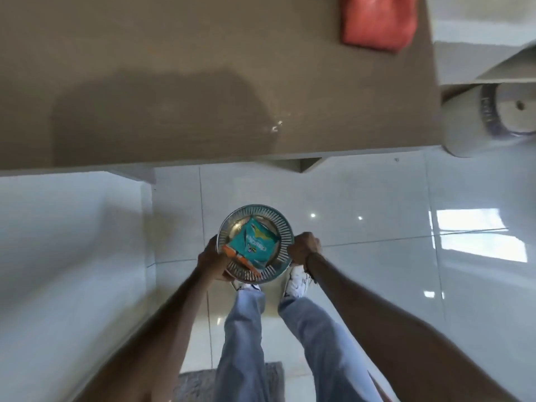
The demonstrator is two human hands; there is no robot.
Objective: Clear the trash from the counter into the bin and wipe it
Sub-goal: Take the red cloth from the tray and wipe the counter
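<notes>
Head view — round slotted metal bin (282, 227)

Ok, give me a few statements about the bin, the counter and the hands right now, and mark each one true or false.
1. Both hands, the left hand and the right hand, grip the bin at its rim. True.
2. The bin is empty. False: a teal packet and an orange wrapper lie inside.
3. A red cloth lies on the counter. True.
4. The bin stands on the counter. False: it is held low over the tiled floor, near the person's feet.
</notes>
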